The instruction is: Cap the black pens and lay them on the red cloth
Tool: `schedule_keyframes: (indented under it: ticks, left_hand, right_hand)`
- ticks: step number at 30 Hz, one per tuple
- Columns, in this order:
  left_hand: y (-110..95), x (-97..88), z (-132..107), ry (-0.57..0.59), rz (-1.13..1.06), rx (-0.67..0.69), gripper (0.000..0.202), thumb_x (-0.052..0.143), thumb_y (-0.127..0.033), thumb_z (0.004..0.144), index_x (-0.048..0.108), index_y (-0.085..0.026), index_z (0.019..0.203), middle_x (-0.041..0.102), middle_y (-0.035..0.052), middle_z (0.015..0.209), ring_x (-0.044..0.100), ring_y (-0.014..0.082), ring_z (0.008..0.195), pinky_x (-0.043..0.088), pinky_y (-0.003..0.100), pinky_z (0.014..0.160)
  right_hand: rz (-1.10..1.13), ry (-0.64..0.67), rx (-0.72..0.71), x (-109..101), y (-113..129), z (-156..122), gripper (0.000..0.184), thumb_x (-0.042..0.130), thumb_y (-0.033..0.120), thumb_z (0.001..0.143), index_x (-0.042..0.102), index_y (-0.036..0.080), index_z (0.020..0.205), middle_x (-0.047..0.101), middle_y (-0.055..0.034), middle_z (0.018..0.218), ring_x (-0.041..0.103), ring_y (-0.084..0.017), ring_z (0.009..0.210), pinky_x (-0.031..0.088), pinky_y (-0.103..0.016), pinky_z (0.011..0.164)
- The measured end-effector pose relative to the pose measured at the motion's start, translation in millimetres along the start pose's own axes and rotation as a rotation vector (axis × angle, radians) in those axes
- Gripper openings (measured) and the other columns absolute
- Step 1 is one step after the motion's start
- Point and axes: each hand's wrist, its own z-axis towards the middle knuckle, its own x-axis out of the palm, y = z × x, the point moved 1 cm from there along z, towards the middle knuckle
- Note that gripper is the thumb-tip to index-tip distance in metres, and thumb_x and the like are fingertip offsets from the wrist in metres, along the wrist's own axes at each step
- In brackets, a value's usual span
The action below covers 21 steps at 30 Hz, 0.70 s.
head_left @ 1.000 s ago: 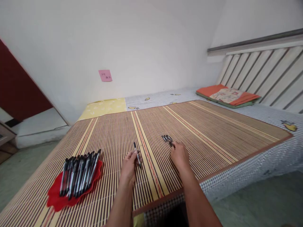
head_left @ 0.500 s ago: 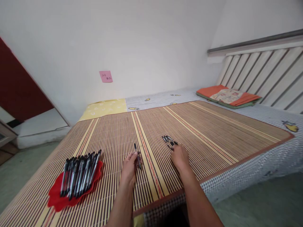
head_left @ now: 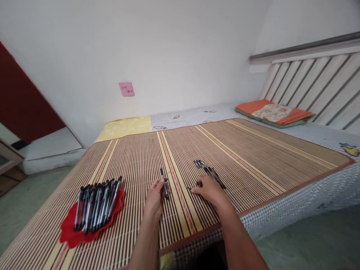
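Note:
My left hand [head_left: 154, 194] is closed around a dark-capped pen [head_left: 164, 183], which stands tilted above the striped bamboo mat [head_left: 135, 165]. To its right, my right hand [head_left: 208, 188] has its thumb and fingers closed, with the dark tip of a pen [head_left: 188, 187] poking out toward the left; most of that pen is hidden by the hand. Just beyond the right hand, several loose pens [head_left: 215, 174] lie together on the mat. At the left, many clear pens with black caps [head_left: 97, 204] rest side by side on a red scalloped-edge mat [head_left: 69, 234].
A folded orange and green cloth [head_left: 270, 111] lies at the far right of the bed, by white slats [head_left: 309, 82]. Checked bedding [head_left: 261, 221] shows past the mat's edge. A pink note [head_left: 126, 89] is stuck on the white wall.
My right hand has drawn away from the loose pens, shifting slightly left and nearer, with a pen tip now showing at its fingers. The left hand keeps its pen in nearly the same place.

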Motion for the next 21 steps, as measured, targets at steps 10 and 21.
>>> schedule_keyframes:
  ticks: [10, 21]
  left_hand:
    - [-1.6, -0.4, -5.2, 0.087, 0.08, 0.055, 0.048, 0.086, -0.044, 0.065, 0.072, -0.015, 0.101, 0.068, 0.0023, 0.079, 0.061, 0.0132, 0.07, 0.047, 0.024, 0.067]
    - [-2.8, 8.2, -9.5, 0.23, 0.236, 0.087, 0.035, 0.08, -0.041, 0.068, 0.075, -0.018, 0.093, 0.067, 0.002, 0.079, 0.057, 0.0141, 0.072, 0.043, 0.026, 0.072]
  right_hand:
    - [0.219, -0.062, -0.168, 20.4, 14.6, 6.2, 0.007, 0.064, 0.018, 0.08, 0.065, 0.018, 0.073, 0.068, -0.0043, 0.074, 0.062, -0.018, 0.072, 0.035, -0.025, 0.063]
    - [1.029, -0.329, -0.272, 3.9, 41.9, 8.5, 0.019, 0.066, 0.031, 0.076, 0.066, 0.018, 0.09, 0.071, -0.0036, 0.079, 0.068, -0.019, 0.075, 0.054, -0.03, 0.069]
